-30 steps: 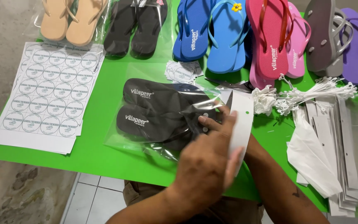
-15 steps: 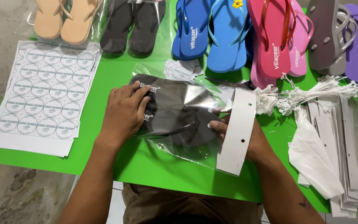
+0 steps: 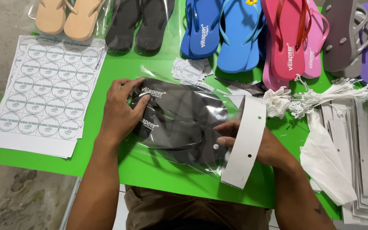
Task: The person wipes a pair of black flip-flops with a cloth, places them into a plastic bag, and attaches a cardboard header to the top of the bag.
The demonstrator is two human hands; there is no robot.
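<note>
The pair of black sandals [image 3: 179, 123] lies inside a clear plastic bag [image 3: 167, 159] on the green table [image 3: 107, 166], its long axis running from about 10 o'clock to 4 o'clock between the 2 hands. The left hand [image 3: 122, 108] presses flat on the 10 o'clock end, fingers spread over the bag. The right hand [image 3: 252, 142], at the 4 o'clock end by the bag's mouth, pinches a white card header [image 3: 245, 142] with 2 holes against the sandal, so it is the nearer hand to the opening.
</note>
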